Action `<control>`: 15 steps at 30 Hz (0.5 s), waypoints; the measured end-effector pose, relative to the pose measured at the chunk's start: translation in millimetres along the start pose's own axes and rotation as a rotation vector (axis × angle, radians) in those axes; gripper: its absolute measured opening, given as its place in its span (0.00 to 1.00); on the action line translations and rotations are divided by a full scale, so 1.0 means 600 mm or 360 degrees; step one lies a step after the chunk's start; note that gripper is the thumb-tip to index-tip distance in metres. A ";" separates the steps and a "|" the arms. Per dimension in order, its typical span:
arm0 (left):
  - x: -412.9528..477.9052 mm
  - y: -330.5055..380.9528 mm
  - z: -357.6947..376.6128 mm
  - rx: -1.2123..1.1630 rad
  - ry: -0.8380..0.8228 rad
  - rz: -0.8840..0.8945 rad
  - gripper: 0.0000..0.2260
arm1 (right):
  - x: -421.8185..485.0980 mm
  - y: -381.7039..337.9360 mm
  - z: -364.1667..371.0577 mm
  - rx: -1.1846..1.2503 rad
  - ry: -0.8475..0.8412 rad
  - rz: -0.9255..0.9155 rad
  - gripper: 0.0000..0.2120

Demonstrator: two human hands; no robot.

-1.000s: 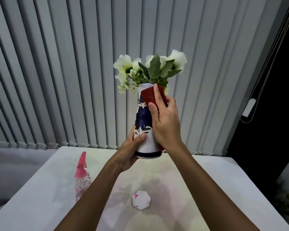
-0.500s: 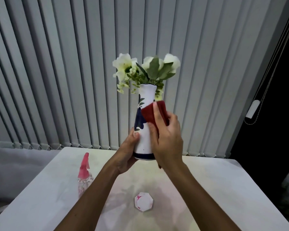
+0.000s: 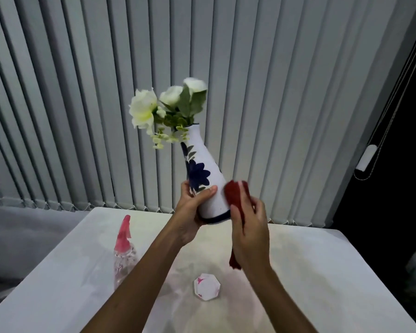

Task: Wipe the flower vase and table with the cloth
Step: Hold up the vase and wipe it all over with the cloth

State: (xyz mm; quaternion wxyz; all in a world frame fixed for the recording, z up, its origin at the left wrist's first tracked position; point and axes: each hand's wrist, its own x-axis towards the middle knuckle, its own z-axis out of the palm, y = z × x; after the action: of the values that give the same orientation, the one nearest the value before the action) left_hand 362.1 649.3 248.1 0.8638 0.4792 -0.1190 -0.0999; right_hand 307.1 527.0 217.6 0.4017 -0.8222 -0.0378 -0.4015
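A white flower vase (image 3: 208, 169) with a dark blue flower pattern and a blue band at its base is held in the air above the table, its top tilted to the left. White flowers (image 3: 154, 104) with green leaves stick out of its neck. My left hand (image 3: 192, 207) grips the vase low down, near its base. My right hand (image 3: 249, 224) holds a red cloth (image 3: 234, 193) pressed against the lower right side of the vase; a tail of the cloth hangs below my wrist.
On the white table (image 3: 310, 272) stand a clear spray bottle with a pink nozzle (image 3: 124, 251) at the left and a small white hexagonal coaster (image 3: 207, 287) near the middle. Grey vertical blinds (image 3: 82, 104) hang close behind the table, with a cord pull (image 3: 366, 157) at the right.
The cloth in my right hand has slid from the vase's neck down to its lower right side. The vase has tipped from upright to leaning left.
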 end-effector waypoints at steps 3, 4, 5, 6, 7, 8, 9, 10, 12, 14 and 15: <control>0.004 0.004 0.005 -0.0044 0.0127 -0.0020 0.33 | -0.045 0.013 0.012 -0.0354 0.0084 -0.0273 0.23; 0.003 0.003 0.005 -0.0034 0.0140 -0.0039 0.33 | -0.042 0.016 0.014 -0.0436 0.0108 -0.0328 0.22; 0.003 0.000 0.004 -0.0026 0.0140 -0.0051 0.34 | -0.033 0.016 0.015 -0.0483 0.0139 -0.0354 0.22; 0.003 -0.004 0.002 -0.0021 0.0134 -0.0060 0.34 | -0.020 0.012 0.013 -0.0493 0.0157 -0.0329 0.21; 0.003 -0.009 0.002 -0.0010 0.0133 -0.0071 0.35 | -0.004 0.007 0.010 -0.0456 0.0170 -0.0245 0.20; 0.003 -0.013 0.003 0.0017 0.0136 -0.0085 0.37 | 0.012 0.004 0.008 -0.0370 0.0172 -0.0107 0.20; 0.002 -0.015 0.006 0.0043 0.0142 -0.0097 0.38 | 0.026 0.007 0.009 -0.0271 0.0156 0.0030 0.20; 0.002 -0.016 0.010 0.0053 0.0154 -0.0110 0.40 | 0.035 0.013 0.011 -0.0186 0.0128 0.0124 0.20; 0.003 -0.019 0.016 0.0006 0.0177 -0.0139 0.39 | 0.030 0.011 0.007 -0.0147 0.0130 0.0091 0.20; 0.005 -0.016 0.016 -0.0079 0.0177 -0.0165 0.36 | 0.001 0.005 0.001 -0.0219 0.0151 -0.0119 0.20; 0.005 -0.013 0.013 -0.0118 0.0156 -0.0189 0.33 | -0.017 0.007 0.000 -0.0291 0.0145 -0.0234 0.20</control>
State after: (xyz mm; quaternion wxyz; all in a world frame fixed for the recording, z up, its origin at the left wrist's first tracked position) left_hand 361.9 638.0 246.1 0.8783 0.4575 -0.0441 -0.1315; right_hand 302.1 526.7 207.7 0.2959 -0.8312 -0.0430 -0.4686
